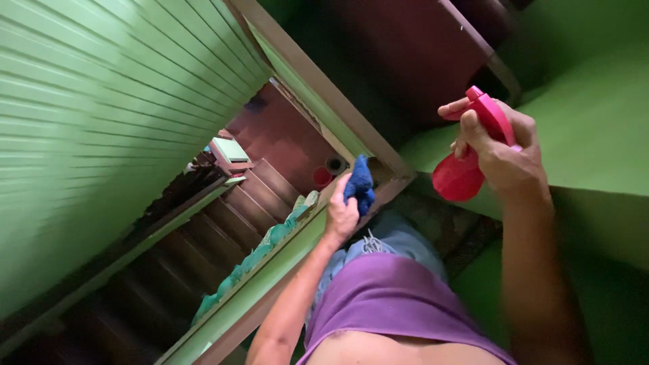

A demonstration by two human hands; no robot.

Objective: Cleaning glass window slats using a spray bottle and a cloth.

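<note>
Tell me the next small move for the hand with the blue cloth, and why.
Probably draw the blue cloth along the green ledge: the left hand presses it at the ledge's far end, while the right hand holds the red spray bottle away to the side.

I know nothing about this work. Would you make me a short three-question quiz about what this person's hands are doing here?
1. True or false: the left hand presses a blue crumpled cloth against the green wooden railing.
2. What does the right hand hold?
A. a yellow sponge
B. a red plastic spray bottle
C. a grey brush
3. What lies below the railing, on the left of the picture?

Key
1. True
2. B
3. Brown wooden stairs going down.
</note>
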